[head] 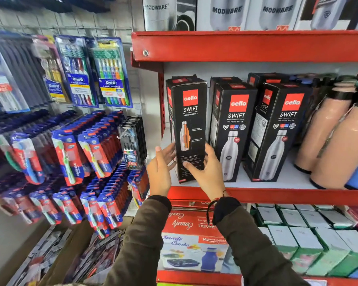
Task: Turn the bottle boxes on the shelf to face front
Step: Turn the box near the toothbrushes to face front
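Observation:
Three black Cello Swift bottle boxes stand upright in a row on the red shelf (277, 194). The left box (191, 120) shows a panel with a cut-away orange bottle picture. The middle box (234, 129) and the right box (279, 129) show a steel bottle picture. More black boxes stand behind them. My left hand (160, 171) is at the left box's lower left side, fingers spread and touching its edge. My right hand (207, 172) lies on the box's lower front and right edge, thumb across the front. Both hands hold the left box between them.
Peach-coloured bottles (329, 131) stand at the shelf's right end. Modware boxes (227, 13) fill the shelf above. Toothbrush packs (91, 73) hang on the wall rack at left. Below the shelf lie a red Smarty Combo box (192, 240) and several white-topped boxes (308, 234).

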{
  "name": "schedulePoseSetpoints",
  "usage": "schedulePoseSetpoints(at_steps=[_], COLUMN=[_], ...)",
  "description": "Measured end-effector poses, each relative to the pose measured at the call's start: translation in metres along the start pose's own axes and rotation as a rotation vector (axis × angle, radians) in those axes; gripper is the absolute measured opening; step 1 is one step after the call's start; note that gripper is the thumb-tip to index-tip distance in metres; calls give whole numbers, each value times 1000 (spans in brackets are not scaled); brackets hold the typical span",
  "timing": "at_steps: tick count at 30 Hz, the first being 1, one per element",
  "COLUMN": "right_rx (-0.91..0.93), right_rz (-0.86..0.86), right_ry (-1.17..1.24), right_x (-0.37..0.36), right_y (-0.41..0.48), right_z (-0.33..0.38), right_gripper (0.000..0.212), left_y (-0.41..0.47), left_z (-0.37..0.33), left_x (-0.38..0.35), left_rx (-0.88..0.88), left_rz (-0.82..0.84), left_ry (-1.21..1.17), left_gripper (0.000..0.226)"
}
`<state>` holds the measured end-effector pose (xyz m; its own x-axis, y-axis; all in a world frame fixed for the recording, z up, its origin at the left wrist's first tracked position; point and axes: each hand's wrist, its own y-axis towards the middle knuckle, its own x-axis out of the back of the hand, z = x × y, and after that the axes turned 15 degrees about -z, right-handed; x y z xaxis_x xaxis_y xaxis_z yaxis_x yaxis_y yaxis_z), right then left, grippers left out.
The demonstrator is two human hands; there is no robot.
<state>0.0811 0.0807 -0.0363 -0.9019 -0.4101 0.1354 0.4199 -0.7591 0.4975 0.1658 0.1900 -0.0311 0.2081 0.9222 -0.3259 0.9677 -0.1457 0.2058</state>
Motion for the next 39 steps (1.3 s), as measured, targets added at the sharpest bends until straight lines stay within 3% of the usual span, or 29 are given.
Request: schedulePoseSetpoints(at_steps=[6, 13, 17, 21, 26, 39], right_rx=[17, -10, 2, 35, 83, 76], right_rz=[-131, -144, -57, 79, 178, 106], right_ry=[-18, 20, 19, -70, -155, -176], right_x=[-6, -4, -5, -6, -9, -13], right_y=[1, 1, 8, 11, 14, 13], right_z=[14, 14, 16, 15, 12, -3], right_gripper=[79, 66, 71, 91, 76, 61], left_y=[-1, 8, 27, 37, 34, 26], left_z=[-5, -5, -6, -4, 3, 17], left_x=[9, 8, 5, 7, 12, 6], left_rx=[-89, -267, -182, -62, -57, -164], left_rz=[-16, -24, 166, 212, 207, 113], left_ry=[26, 170, 309, 287, 247, 330], left_gripper=[64, 42, 44, 44, 36, 23])
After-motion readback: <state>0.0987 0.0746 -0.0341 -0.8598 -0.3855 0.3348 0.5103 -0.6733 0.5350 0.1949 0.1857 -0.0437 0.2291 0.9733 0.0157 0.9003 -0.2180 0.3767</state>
